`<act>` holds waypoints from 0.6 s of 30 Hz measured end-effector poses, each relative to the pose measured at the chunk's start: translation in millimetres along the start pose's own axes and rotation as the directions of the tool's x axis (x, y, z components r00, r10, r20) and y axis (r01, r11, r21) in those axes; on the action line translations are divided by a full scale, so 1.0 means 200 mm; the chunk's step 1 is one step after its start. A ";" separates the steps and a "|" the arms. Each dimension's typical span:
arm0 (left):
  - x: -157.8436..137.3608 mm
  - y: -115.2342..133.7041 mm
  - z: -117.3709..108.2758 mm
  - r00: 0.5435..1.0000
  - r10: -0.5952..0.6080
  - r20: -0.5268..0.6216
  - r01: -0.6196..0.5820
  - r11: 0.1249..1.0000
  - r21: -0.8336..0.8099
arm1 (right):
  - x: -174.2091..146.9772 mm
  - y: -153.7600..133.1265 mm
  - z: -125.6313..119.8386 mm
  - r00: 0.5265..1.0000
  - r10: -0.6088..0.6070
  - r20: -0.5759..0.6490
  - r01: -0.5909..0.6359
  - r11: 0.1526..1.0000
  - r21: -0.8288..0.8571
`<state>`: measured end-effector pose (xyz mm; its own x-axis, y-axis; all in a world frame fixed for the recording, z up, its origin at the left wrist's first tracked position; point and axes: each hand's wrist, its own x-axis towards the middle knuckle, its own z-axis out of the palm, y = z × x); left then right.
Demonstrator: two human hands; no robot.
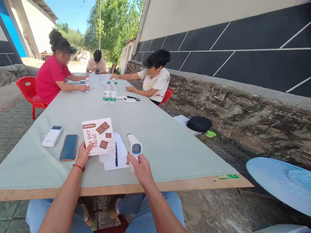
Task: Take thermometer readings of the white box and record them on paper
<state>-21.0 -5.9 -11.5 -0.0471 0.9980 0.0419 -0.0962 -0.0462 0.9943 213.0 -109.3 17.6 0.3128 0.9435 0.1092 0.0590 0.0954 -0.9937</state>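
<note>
My left hand (84, 153) grips the lower left corner of a white box (104, 129) printed with brown chocolate squares and the word "Meal". The box is tilted up, its printed face towards me. In my right hand (141, 165) is a white infrared thermometer (132, 142), held by its handle, with its small blue-grey screen facing me. Between the two hands, white paper sheets (109, 163) lie on the table with a dark pen (116, 154) on top. Left of the box are a smartphone (69, 147) with an orange-brown edge and a white power bank (52, 136).
The long table (170, 155) has a pale green cover. Water bottles (110, 93) and a white device (129, 100) stand or lie farther up it. Three people sit around the far part. At right are a black case (199, 124) and a round blue thing (279, 181).
</note>
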 end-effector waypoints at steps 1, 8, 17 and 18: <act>0.00 0.00 0.00 1.000 -0.016 0.000 0.016 1.000 -0.019 | -0.06 -0.04 0.07 0.998 0.004 0.061 -0.007 0.999 0.049; -0.01 0.03 0.03 0.997 -0.081 -0.017 0.080 0.996 -0.045 | -0.14 -0.07 0.37 0.980 0.105 0.169 -0.129 0.983 0.132; -0.01 0.06 0.04 0.997 -0.068 0.031 0.070 0.996 -0.063 | -0.14 -0.07 0.39 0.981 0.154 0.118 -0.166 0.981 0.096; -0.02 0.06 0.04 0.997 -0.068 0.035 0.071 0.995 -0.072 | -0.14 -0.08 0.39 0.983 0.143 0.113 -0.154 0.984 0.095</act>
<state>-13.5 -9.3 1.2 -0.0058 0.9997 -0.0229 -0.1708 0.0215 0.9851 129.0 -112.9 28.0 0.2086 0.9773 -0.0373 -0.0797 -0.0210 -0.9966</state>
